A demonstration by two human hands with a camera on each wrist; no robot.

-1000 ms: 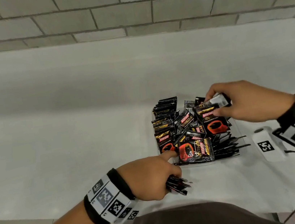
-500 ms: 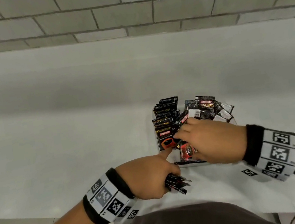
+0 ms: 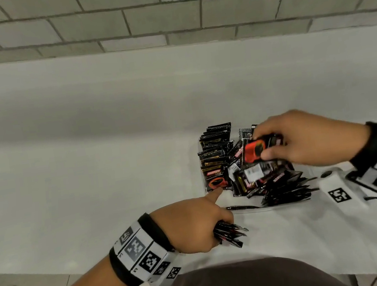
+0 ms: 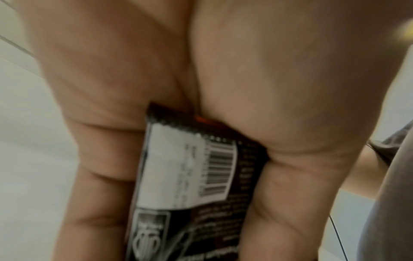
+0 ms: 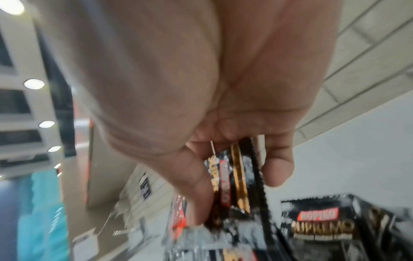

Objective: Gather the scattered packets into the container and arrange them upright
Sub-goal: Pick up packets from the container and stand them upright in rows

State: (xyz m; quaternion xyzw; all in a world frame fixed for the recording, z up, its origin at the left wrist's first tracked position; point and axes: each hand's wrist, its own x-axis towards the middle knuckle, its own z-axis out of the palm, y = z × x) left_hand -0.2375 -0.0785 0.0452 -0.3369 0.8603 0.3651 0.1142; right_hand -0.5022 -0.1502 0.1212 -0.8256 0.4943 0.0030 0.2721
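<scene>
On the white desk (image 3: 91,180), my left hand (image 3: 189,225) sits nearest me, fingers curled tight round a stack of coffee sachets (image 3: 229,233) whose ends fan out to the right of my fist; I keep them bunched so they can go in together as one block. The left wrist view shows the barcode back of one sachet squeezed between my fingers (image 4: 100,194). My forefinger is stretched out, its tip touching the front sachet of the upright row (image 3: 214,161), I think to prop that row so it does not topple forward. That row stands along the left side of the clear container (image 3: 252,210). To its right the loose sachets (image 3: 267,177) lie jumbled and overlapping, some fanned flat toward the near right corner, so this half still needs sorting. Above the jumble my right hand (image 3: 308,140) pinches a single sachet (image 3: 256,149) with the red cup print between thumb and fingers, lifted clear of the pile, probably so I can turn it upright and add it to the row.
</scene>
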